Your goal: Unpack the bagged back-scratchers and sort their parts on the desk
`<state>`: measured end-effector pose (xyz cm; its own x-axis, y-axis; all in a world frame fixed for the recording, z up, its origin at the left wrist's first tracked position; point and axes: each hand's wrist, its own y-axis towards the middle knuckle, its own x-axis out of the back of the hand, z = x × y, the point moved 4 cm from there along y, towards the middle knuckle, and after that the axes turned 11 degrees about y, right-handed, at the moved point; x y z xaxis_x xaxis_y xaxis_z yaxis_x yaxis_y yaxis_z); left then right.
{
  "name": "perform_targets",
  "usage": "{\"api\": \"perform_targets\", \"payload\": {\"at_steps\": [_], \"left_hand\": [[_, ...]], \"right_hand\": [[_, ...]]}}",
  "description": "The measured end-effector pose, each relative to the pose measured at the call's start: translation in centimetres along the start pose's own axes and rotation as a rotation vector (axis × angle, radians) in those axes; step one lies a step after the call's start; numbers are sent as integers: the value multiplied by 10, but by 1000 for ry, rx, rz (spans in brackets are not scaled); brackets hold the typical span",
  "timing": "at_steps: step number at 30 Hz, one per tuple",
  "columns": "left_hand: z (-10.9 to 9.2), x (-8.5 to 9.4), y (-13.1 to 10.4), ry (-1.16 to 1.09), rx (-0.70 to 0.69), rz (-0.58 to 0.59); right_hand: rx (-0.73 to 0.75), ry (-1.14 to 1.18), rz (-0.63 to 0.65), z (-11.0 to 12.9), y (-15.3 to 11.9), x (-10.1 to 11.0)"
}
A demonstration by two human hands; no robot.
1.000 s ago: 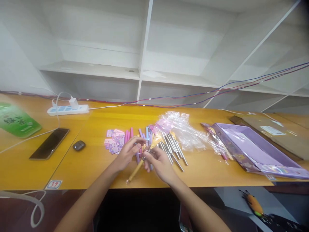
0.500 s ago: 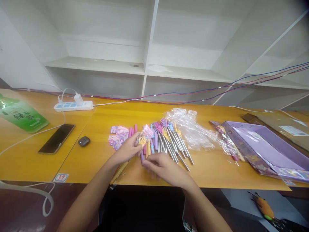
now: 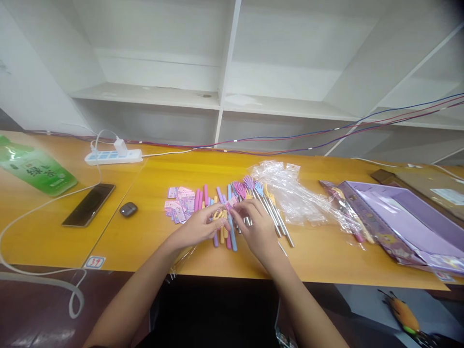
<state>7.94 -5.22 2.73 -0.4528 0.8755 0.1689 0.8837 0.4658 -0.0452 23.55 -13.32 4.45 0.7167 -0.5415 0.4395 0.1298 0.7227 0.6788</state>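
My left hand [image 3: 199, 226] is closed around a back scratcher, whose yellow hand-shaped head [image 3: 219, 214] shows at the fingertips. Below that hand, clear plastic and a yellowish length [image 3: 183, 256] reach toward the table edge. At the scratcher's head is a small pink printed card [image 3: 229, 203], pinched by the fingers of my right hand [image 3: 258, 229]. Coloured handle tubes [image 3: 232, 237] lie under and between my hands. Just right of them are several metal-shafted back scratchers [image 3: 270, 205] with pink, purple, blue and yellow heads, partly covered by my right hand.
Printed cards [image 3: 179, 205] are piled left of the tubes. Clear plastic bags [image 3: 286, 188] lie behind the scratchers. A purple box [image 3: 384, 193] stands right, near bagged items [image 3: 346, 212]. Leftward are a black earbud case [image 3: 128, 209], phone [image 3: 89, 205], green bottle [image 3: 39, 171] and power strip [image 3: 114, 157].
My right hand has risen from the tubes near the front to the pink card beside the yellow head. My left hand still holds the scratcher. The view has shifted slightly.
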Motion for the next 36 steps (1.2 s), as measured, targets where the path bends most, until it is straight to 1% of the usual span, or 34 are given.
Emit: {"api": "perform_targets", "payload": {"at_steps": [3,7,11,14,18,20,21,25,26,28,31,33,36], "left_hand": [[0,1,0,29,-12,0],[-2,0,-2,96,-21,21],[-1,-1,-2,131,26,33],[0,-2,-2,115,34,24],[-3,-4,-2,60,43,37],[-4,-5,-3,35,51,75],[-5,-5,-3,21,49,92],[-4,-3,-5,-48,27,106],[-4,-2,-5,-59,22,101],[-3,-1,-5,-57,17,99],[-2,-1,-5,-26,9,101],[-1,-1,-4,-7,5,108],[-1,-2,-4,1,11,115]], "right_hand": [[30,2,-23,4,-2,-1],[69,-101,-77,2,-8,-7],[62,-202,-59,-3,-10,-10],[45,-231,-60,-10,-7,0],[-52,-210,-125,-27,-3,24],[-97,-127,-89,-34,-3,30],[-97,-85,-58,-36,-2,31],[25,-9,52,-28,2,31],[33,1,76,-25,3,31],[-16,40,125,-21,6,32],[-174,128,188,-20,6,31],[-270,185,199,-22,5,30],[-323,261,190,-26,4,28]]}}
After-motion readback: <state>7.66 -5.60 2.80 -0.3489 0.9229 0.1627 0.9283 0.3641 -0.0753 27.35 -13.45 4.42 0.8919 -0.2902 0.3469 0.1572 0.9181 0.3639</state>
